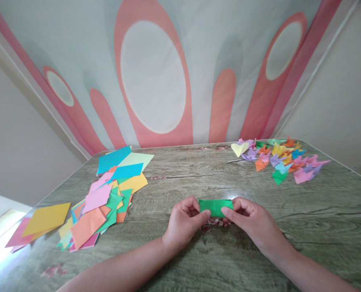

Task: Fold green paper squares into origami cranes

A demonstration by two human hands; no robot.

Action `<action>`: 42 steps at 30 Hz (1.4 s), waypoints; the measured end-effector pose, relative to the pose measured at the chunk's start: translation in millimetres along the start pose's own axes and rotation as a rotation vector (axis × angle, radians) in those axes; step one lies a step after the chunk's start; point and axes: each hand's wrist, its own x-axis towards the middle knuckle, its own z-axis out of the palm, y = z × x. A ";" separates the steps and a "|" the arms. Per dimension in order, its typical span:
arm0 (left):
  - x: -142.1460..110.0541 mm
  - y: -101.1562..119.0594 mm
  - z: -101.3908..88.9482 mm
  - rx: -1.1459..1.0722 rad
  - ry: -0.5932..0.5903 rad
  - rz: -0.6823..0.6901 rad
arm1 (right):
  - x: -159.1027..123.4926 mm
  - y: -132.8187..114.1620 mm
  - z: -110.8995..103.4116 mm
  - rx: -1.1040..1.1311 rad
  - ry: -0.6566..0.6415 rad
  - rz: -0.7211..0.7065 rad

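A folded strip of green paper (216, 207) is held just above the wood-grain table (320, 211), near its middle. My left hand (183, 223) pinches the strip's left end, thumb in front and fingers curled behind. My right hand (250, 221) pinches the right end the same way. Both forearms come in from the bottom edge of the view.
A loose heap of flat coloured paper squares (107, 198) lies at the left, with a yellow sheet (46, 218) near the table's edge. Several small folded paper figures (280, 159) are gathered at the back right. A patterned cloth (152, 73) hangs behind the table.
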 end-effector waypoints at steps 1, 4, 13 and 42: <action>0.3 0.3 0.2 -0.002 0.003 0.001 | 0.0 0.1 0.0 0.002 0.001 0.001; 0.9 0.9 0.6 -0.005 0.009 0.001 | 0.2 1.2 0.0 0.021 -0.007 0.010; 0.4 1.0 0.1 -0.010 0.015 -0.004 | 0.8 2.8 0.3 0.028 -0.002 0.014; 0.6 4.4 -2.4 -0.017 -0.078 -0.109 | 6.7 13.9 -2.7 0.055 -0.016 -0.019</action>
